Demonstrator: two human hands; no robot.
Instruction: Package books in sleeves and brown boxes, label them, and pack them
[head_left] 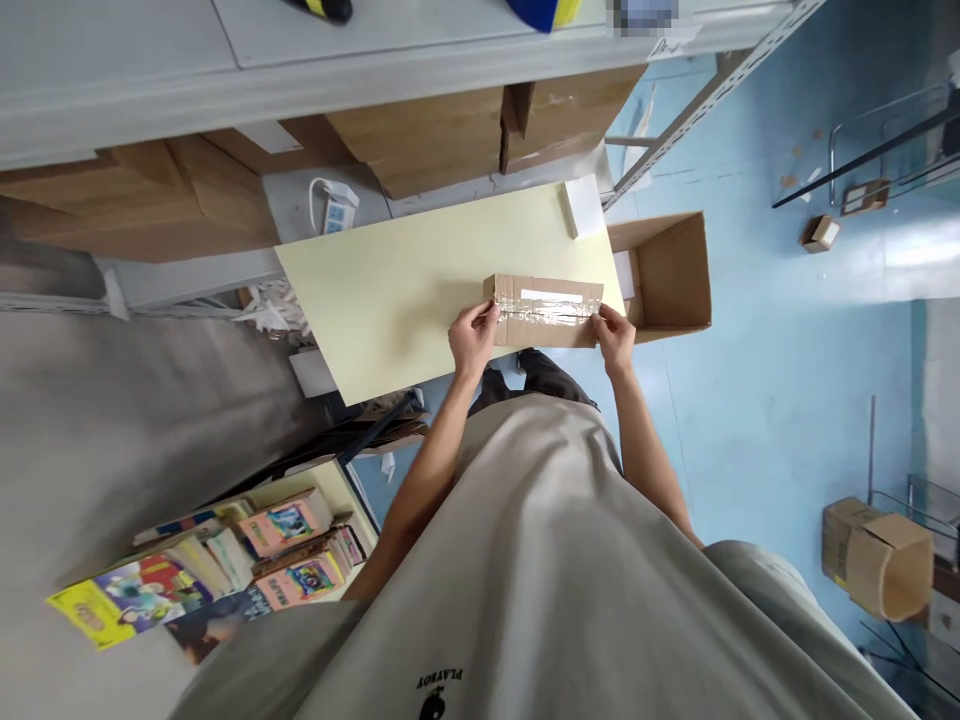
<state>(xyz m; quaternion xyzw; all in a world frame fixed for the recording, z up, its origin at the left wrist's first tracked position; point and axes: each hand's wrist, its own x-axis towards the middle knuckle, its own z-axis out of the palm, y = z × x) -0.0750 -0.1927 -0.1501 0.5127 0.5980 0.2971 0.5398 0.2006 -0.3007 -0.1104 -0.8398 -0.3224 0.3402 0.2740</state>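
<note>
A small cardboard box (547,330) with shiny clear tape along its top seam and a white label is on or just over the pale yellow tabletop (390,290). My left hand (474,338) grips the box's left end, fingers closed at the tape's end. At the opposite end, my right hand (615,338) pinches the right edge near the tape. Whether the box rests on the table or is lifted a little, I cannot tell. The undersides of the box and some fingertips are hidden.
A white box (583,207) lies at the table's far right corner. Beyond the right edge stands an open carton (671,275). Large cartons (427,140) fill the shelf behind, beside a power strip (340,207). Books (285,525) stand at lower left.
</note>
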